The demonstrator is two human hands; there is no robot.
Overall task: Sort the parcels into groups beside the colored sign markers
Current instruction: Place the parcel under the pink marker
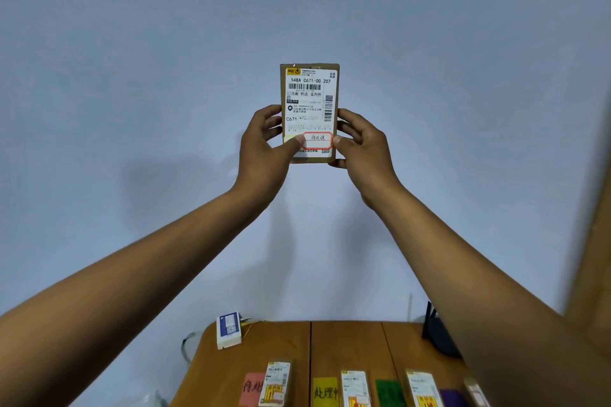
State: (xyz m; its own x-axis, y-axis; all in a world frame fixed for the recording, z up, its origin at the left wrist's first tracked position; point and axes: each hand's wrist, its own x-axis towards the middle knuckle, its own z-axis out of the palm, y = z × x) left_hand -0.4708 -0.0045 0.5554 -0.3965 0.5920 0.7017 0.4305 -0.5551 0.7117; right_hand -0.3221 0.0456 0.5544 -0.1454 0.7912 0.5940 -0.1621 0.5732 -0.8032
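Even, soft indoor light, medium bright, slight blue cast on the wall. Faint diffuse shadows of the arms fall on the wall left of and below the raised parcel, so light comes from the front-right. No glare. Label text on the parcel is sharp (small print unreadable). Strong wide-angle stretch toward the frame edges: forearms balloon. Brown surface at the right edge is smeared. Parcels at the desk near edge look soft.

Bare forearms, apparently no sleeves
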